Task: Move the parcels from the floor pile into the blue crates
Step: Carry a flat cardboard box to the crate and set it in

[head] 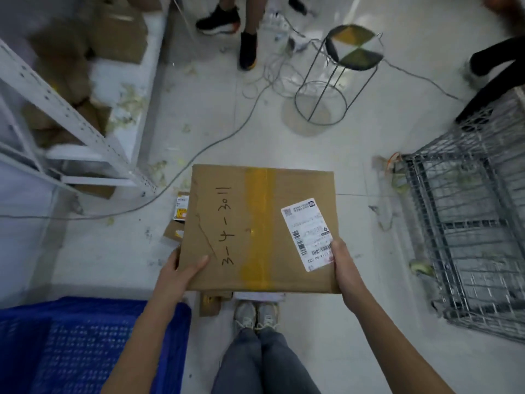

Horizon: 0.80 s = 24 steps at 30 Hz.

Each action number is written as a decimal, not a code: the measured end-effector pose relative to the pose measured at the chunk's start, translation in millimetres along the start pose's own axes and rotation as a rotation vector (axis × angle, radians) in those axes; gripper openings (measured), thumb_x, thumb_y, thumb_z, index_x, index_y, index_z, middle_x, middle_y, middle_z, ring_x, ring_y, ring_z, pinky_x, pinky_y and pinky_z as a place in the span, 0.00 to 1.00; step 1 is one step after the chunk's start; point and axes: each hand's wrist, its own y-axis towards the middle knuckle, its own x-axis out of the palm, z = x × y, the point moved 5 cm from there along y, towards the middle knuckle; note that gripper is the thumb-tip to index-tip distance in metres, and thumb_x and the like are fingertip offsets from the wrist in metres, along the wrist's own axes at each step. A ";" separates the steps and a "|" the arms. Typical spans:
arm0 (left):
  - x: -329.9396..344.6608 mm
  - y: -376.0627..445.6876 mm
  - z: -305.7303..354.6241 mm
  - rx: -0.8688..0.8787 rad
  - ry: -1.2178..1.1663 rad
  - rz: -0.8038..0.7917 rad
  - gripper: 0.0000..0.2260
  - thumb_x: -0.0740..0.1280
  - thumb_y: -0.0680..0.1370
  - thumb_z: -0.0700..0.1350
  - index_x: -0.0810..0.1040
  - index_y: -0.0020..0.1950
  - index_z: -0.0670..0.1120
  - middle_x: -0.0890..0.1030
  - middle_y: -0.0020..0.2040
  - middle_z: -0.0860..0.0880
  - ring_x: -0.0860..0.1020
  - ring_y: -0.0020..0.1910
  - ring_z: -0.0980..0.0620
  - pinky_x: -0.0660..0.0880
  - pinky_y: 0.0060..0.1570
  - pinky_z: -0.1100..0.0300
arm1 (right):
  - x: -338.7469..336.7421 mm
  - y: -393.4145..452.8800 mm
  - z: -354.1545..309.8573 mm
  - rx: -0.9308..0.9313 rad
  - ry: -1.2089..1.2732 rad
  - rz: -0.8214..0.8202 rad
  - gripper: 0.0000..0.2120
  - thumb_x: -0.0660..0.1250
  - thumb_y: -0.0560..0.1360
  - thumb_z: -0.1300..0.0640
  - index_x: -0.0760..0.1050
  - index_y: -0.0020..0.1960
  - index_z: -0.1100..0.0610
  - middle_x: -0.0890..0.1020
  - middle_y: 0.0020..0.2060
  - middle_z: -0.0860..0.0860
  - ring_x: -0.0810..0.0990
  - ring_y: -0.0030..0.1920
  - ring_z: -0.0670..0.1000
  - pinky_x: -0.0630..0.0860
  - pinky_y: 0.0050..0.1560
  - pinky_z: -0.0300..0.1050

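At far left I see a white shelf (pixel 85 129) with blurred brown boxes (pixel 113 32) behind its frame, and below it, at my lower left, the blue crate (pixel 85 345) sits on the floor. My left hand (pixel 181 268) grips the near left corner of the parcel (pixel 255 228), thumb flat on top and the fingers hidden underneath. I hold the parcel level in the air above my shoes (pixel 257 315), just right of the crate and not over it; it is a flat cardboard box with a yellow tape strip (pixel 257 223) down the middle, handwriting to the left of that and a white label (pixel 308 233) to the right. Bits of other parcels (pixel 181 209) peek out from under its left and near edges. My right hand (pixel 345 265) clasps the near right corner, thumb on the label. Farther off stands a wire stool (pixel 341 72) among cables, with another person's black shoes (pixel 227 27) at the top. At far right lies a grey wire cage (pixel 471 223).
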 end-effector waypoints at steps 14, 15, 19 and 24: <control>-66.0 -141.6 49.2 0.211 -0.491 -0.035 0.25 0.68 0.71 0.45 0.69 0.68 0.46 0.78 0.58 0.49 0.77 0.57 0.50 0.74 0.53 0.55 | -15.0 -136.3 -79.4 -0.307 0.078 -0.015 0.17 0.54 0.78 0.39 0.72 0.60 0.43 0.80 0.54 0.42 0.77 0.59 0.45 0.72 0.63 0.50; -69.7 -149.8 44.6 0.212 -0.496 -0.016 0.28 0.69 0.69 0.46 0.69 0.69 0.46 0.78 0.59 0.48 0.77 0.57 0.49 0.74 0.55 0.54 | -14.3 -137.8 -77.2 -0.301 0.078 -0.029 0.18 0.54 0.79 0.39 0.71 0.63 0.45 0.79 0.57 0.45 0.75 0.61 0.48 0.70 0.66 0.55; -79.0 -190.3 17.7 0.215 -0.604 0.109 0.33 0.70 0.67 0.48 0.67 0.72 0.47 0.76 0.60 0.47 0.75 0.58 0.47 0.72 0.57 0.54 | -9.0 -145.8 -68.2 -0.266 0.067 -0.090 0.25 0.55 0.77 0.37 0.66 0.70 0.46 0.77 0.62 0.50 0.75 0.61 0.52 0.71 0.65 0.56; -75.0 -256.9 -30.1 0.259 -0.773 0.302 0.18 0.68 0.72 0.47 0.75 0.61 0.45 0.79 0.56 0.49 0.76 0.57 0.50 0.70 0.62 0.53 | 3.3 -159.6 -55.4 -0.246 -0.002 -0.224 0.31 0.57 0.72 0.32 0.64 0.72 0.43 0.72 0.68 0.50 0.71 0.67 0.54 0.68 0.68 0.59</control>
